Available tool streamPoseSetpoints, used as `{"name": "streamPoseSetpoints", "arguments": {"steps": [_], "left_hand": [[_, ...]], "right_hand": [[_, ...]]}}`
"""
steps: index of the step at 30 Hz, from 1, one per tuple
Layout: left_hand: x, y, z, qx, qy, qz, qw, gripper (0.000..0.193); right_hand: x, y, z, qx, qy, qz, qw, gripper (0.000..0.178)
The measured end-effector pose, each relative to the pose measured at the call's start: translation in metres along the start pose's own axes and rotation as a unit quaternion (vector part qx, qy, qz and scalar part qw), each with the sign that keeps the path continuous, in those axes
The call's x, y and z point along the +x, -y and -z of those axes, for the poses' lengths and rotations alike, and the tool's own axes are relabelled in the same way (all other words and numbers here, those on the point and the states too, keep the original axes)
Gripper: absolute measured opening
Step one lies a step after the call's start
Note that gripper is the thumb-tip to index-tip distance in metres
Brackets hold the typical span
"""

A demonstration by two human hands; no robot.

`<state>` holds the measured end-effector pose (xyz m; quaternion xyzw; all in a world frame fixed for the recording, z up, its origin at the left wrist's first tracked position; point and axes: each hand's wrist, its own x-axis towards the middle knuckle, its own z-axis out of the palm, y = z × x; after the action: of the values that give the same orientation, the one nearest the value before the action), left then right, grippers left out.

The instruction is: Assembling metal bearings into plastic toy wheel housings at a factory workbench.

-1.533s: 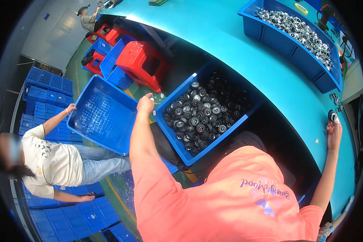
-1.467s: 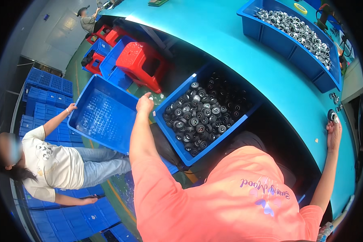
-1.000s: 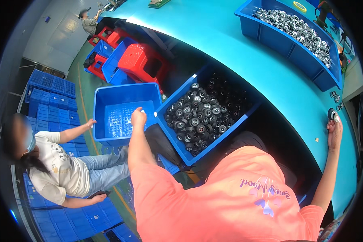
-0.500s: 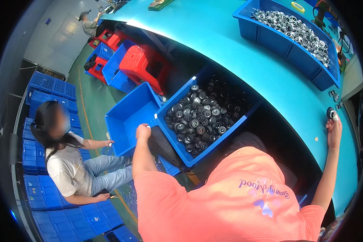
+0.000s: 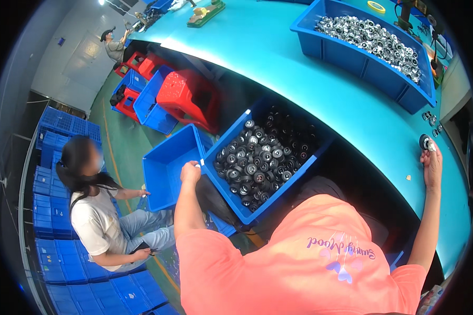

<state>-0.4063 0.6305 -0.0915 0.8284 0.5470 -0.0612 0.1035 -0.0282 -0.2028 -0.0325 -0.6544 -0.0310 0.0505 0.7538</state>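
My right hand [image 5: 432, 165], raised over the right end of the turquoise table, pinches a small black wheel [image 5: 425, 142] with a silvery hub. Several loose metal hubs [image 5: 432, 118] lie on the tabletop just beyond it. My left hand [image 5: 190, 173] is closed at the near right corner of a blue bin [image 5: 168, 165] with no parts visible inside; something white shows at the fingertips. Directly to the right of that hand stands another blue bin [image 5: 284, 188], heaped with black wheels [image 5: 260, 163].
A seated co-worker [image 5: 97, 210] on the left has a hand [image 5: 142, 193] at the same bin's rim. On the turquoise table [image 5: 278, 58], a long blue bin [image 5: 347, 65] holds silvery hubs. Red stools [image 5: 186, 97] stand farther back; stacked blue crates [image 5: 68, 252] line the left.
The view has shifted slightly. The co-worker leans closer to the bin. My right hand still holds the wheel, and my left hand stays at the bin's corner.
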Motion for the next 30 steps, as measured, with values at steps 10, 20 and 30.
{"name": "streamPoseSetpoints", "arguments": {"steps": [10,20,30], "left_hand": [[0.006,0.003,0.001,-0.001,-0.013,-0.021,1.000,0.034],[-0.021,-0.065,0.055,-0.089,-0.178,-0.164,0.966,0.032],[-0.293,-0.405,0.086,-0.326,-0.006,-0.711,0.624,0.025]], "right_hand": [[-0.001,0.004,-0.011,-0.007,-0.007,-0.012,1.000,0.043],[-0.001,0.006,-0.013,-0.024,0.012,-0.011,1.000,0.041],[-0.007,0.010,-0.009,-0.074,-0.005,0.019,0.997,0.039]]}}
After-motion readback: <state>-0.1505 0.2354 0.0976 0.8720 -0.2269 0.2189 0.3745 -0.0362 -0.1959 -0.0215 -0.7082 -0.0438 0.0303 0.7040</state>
